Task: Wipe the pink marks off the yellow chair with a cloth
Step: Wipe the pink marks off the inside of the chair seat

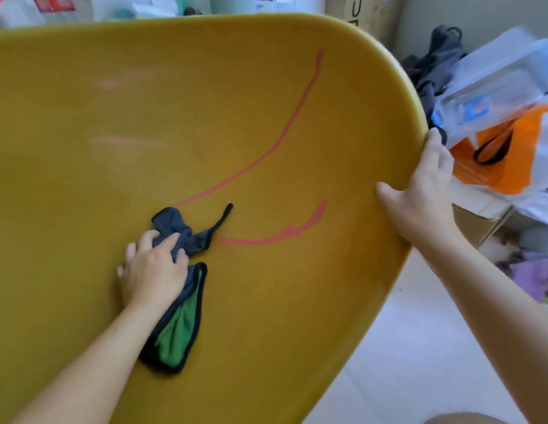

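The yellow chair (113,185) fills most of the head view, its curved surface facing me. A long pink line (285,133) runs from the upper right down to the middle. A shorter, thicker pink stroke (279,235) lies below it. Two faint pink smears (126,142) show on the left. My left hand (153,267) presses a dark blue and green cloth (181,316) against the chair, at the lower end of the long line. My right hand (425,191) grips the chair's right rim.
White and orange plastic bags (508,142) and dark clothing (434,62) are piled to the right of the chair. A cardboard box (480,221) and purple fabric (529,276) sit lower right on the pale floor. More bags and boxes stand behind the chair.
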